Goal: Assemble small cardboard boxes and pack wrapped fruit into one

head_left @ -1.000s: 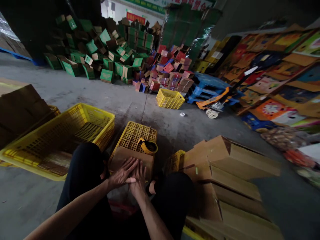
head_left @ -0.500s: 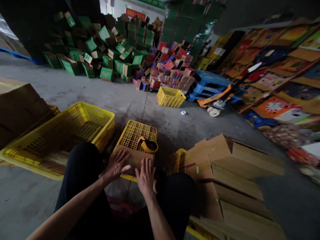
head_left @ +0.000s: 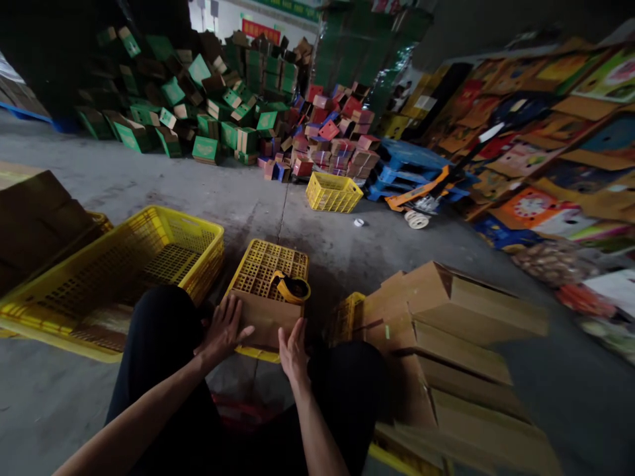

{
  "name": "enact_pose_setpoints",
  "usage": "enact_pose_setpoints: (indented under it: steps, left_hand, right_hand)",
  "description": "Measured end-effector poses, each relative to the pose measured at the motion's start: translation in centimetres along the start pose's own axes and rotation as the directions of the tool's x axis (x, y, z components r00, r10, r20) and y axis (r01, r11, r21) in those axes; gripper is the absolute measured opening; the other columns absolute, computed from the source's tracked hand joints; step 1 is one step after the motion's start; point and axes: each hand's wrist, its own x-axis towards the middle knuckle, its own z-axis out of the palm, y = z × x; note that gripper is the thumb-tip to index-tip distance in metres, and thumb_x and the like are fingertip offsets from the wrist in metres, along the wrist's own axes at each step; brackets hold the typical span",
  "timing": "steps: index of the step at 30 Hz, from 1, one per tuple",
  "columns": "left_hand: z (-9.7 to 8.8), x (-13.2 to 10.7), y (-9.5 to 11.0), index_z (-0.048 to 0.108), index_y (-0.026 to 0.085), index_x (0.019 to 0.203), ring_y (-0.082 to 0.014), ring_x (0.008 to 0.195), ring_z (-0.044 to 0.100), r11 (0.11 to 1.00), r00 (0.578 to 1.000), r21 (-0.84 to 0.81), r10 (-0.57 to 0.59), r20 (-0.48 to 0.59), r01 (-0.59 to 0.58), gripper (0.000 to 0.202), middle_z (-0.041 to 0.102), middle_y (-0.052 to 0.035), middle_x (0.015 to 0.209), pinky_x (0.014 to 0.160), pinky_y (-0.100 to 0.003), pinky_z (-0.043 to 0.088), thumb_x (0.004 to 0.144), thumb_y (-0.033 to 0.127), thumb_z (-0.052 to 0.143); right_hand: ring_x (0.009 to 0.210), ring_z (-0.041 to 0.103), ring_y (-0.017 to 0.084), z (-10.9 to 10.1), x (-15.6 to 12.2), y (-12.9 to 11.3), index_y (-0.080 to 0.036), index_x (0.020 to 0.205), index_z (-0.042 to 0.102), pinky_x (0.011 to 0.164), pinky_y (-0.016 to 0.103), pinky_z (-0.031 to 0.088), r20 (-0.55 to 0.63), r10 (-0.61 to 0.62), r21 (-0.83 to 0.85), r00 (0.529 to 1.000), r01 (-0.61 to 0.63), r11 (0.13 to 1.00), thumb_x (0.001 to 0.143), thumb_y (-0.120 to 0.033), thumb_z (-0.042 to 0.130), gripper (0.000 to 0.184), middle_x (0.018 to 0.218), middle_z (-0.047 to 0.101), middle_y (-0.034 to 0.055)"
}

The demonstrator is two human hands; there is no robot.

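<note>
A brown cardboard piece, perhaps a flat box, lies on the near half of a yellow plastic crate that stands between my knees. My left hand rests at the cardboard's left end with its fingers stretched and the thumb out over the top. At the right end is my right hand, fingers straight and turned on edge along the side. Neither hand grips anything. Just beyond the cardboard, a yellow tape dispenser sits on the crate's grid top.
To my left stands a large yellow crate with some cardboard inside. Several flattened cardboard boxes are stacked at my right. Further off are a small yellow crate, a pallet jack, blue pallets and heaps of green boxes.
My right hand has slid from the cardboard's top to its right edge and turned sideways. My left hand has shifted slightly to the left end. The view has turned a little right.
</note>
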Motion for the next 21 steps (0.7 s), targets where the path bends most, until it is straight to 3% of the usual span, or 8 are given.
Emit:
enact_pose_setpoints:
  steps: [2,5,9,13,16,21]
  left_hand:
    - [0.0,-0.3,0.6,0.041,0.007,0.156,-0.0463,0.155,0.018,0.995,0.996,0.046,0.084,0.018,-0.084,0.092,0.029,-0.0262,0.165,0.122,-0.064,0.02,0.094,0.075,0.036]
    - [-0.1,-1.0,1.4,0.038,0.015,0.159,-0.0437,0.155,0.021,0.972,0.973,0.06,0.221,0.074,-0.225,0.089,0.029,-0.0218,0.166,0.123,-0.063,0.017,0.094,0.075,0.039]
    - [-0.3,-1.7,2.1,0.025,0.017,0.164,-0.0401,0.156,0.018,0.924,0.918,0.032,0.374,0.128,-0.381,0.088,0.026,-0.0177,0.168,0.124,-0.058,0.014,0.096,0.072,0.038]
    - [-0.2,-2.4,2.6,0.021,0.015,0.164,-0.043,0.157,0.013,0.887,0.882,0.05,0.45,0.137,-0.46,0.094,0.024,-0.0202,0.168,0.123,-0.063,0.012,0.094,0.076,0.036]
    - [0.1,-3.0,3.1,0.025,0.018,0.164,-0.046,0.156,0.014,0.864,0.862,0.057,0.49,0.128,-0.499,0.098,0.027,-0.0212,0.167,0.12,-0.068,0.013,0.09,0.08,0.04]
    - [0.9,-3.8,3.2,0.036,0.025,0.16,-0.0423,0.153,0.024,0.835,0.83,-0.002,0.548,0.098,-0.551,0.085,0.039,-0.0137,0.164,0.122,-0.065,0.02,0.091,0.071,0.054]
  right_hand:
    - [0.149,0.036,0.04,-0.6,0.0,-1.1,-0.001,0.16,0.026,0.114,0.057,0.038,-0.007,0.028,0.0,1.0,-0.028,1.0,0.105,-0.054,0.03,0.076,0.162,0.033,0.0293]
    - [0.153,0.026,0.043,-1.6,0.0,-2.4,-0.005,0.16,0.027,0.115,0.067,0.031,0.041,0.038,-0.032,0.998,-0.037,0.999,0.105,-0.055,0.028,0.075,0.165,0.027,0.0275]
    - [0.155,0.024,0.041,-2.8,0.6,-3.3,-0.01,0.159,0.035,0.119,0.064,0.027,0.11,0.0,-0.072,0.994,0.008,0.997,0.106,-0.052,0.034,0.068,0.166,0.028,0.0239]
    - [0.155,0.025,0.038,-4.0,1.8,-4.4,-0.017,0.158,0.04,0.121,0.058,0.027,0.159,-0.047,-0.061,0.986,0.057,0.996,0.106,-0.051,0.037,0.062,0.166,0.032,0.0183]
    - [0.157,0.02,0.038,-5.0,2.7,-5.9,-0.023,0.159,0.038,0.12,0.065,0.022,0.256,-0.019,-0.035,0.967,0.029,0.999,0.106,-0.054,0.033,0.061,0.168,0.028,0.0131]
    - [0.158,0.017,0.036,-5.7,3.3,-9.2,-0.027,0.159,0.036,0.12,0.069,0.018,0.35,-0.081,0.066,0.933,0.062,0.996,0.106,-0.059,0.028,0.063,0.169,0.026,0.0109]
